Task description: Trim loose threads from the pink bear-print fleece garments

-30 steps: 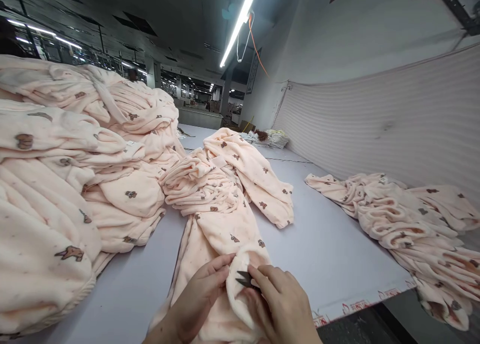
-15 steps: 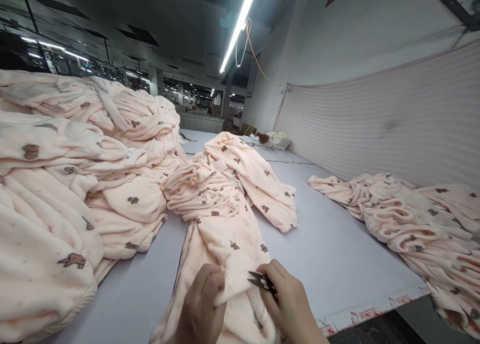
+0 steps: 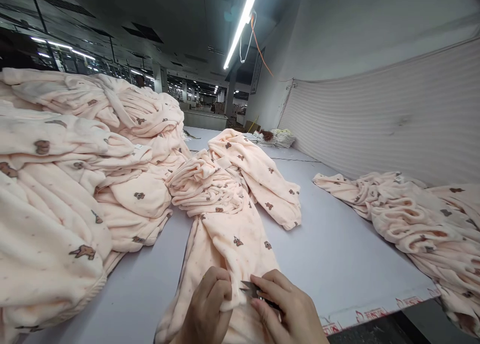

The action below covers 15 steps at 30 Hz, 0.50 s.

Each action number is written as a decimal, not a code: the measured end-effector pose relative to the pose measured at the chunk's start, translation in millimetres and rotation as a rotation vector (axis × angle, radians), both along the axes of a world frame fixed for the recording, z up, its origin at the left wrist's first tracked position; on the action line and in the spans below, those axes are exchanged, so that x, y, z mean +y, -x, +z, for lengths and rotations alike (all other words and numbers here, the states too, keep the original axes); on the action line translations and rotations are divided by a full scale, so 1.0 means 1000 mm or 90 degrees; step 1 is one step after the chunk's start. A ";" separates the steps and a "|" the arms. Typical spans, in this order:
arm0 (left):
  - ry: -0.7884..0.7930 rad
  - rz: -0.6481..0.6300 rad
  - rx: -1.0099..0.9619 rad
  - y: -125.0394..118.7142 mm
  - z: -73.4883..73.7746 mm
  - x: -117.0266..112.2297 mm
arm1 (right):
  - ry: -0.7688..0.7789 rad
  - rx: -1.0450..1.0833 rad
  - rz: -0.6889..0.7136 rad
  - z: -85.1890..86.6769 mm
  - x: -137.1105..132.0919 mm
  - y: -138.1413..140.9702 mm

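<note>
A pale pink fleece garment (image 3: 240, 219) printed with small brown animal figures lies in front of me, bunched at its far end, one part stretching back to the right. My left hand (image 3: 210, 301) is closed on a fold of its near end. In my right hand (image 3: 285, 301) is a pair of dark thread snips (image 3: 250, 289), gripped between thumb and fingers. The blades point left and sit close against the pinched fold. Whether they touch the fabric I cannot tell.
A high heap of the same pink fleece (image 3: 135, 179) fills the left side. More garments (image 3: 405, 214) lie on the right, hanging over the edge of the white table (image 3: 322, 254). Stacked pale cloth (image 3: 281, 138) sits at the back, near a striped fabric screen (image 3: 375, 114).
The snips have moved slightly left and turned, bringing the blades closer to my left hand. Both hands still hold what they held. The camera view has shifted a little.
</note>
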<state>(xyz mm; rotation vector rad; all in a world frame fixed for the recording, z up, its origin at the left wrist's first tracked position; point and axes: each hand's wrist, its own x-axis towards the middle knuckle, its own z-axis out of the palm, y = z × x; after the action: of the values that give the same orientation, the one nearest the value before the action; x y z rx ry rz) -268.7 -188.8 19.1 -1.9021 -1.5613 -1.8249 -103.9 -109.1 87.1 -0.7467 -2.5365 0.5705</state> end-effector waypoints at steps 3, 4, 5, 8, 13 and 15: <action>0.073 -0.080 -0.221 0.003 0.014 0.003 | 0.027 0.073 -0.030 -0.002 0.002 -0.004; 0.130 -0.128 -0.363 0.007 0.021 0.007 | 0.036 0.111 -0.052 -0.004 0.001 -0.006; 0.191 -0.180 -0.506 0.013 0.028 0.013 | 0.043 0.150 -0.074 -0.006 -0.003 -0.006; 0.273 -0.296 -0.760 0.034 0.048 0.038 | 0.048 0.206 -0.100 -0.020 -0.025 0.001; 0.261 -0.337 -0.764 0.056 0.060 0.068 | 0.055 0.001 -0.039 -0.051 -0.047 0.040; 0.309 -0.352 -0.736 0.062 0.059 0.060 | 0.025 -0.065 -0.024 -0.053 -0.038 0.051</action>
<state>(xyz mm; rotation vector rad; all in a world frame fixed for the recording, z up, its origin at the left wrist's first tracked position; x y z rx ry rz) -330.8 -128.9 78.1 -1.5195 -1.9654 -3.4671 -154.4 -146.7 33.8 -0.8561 -2.6044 0.5854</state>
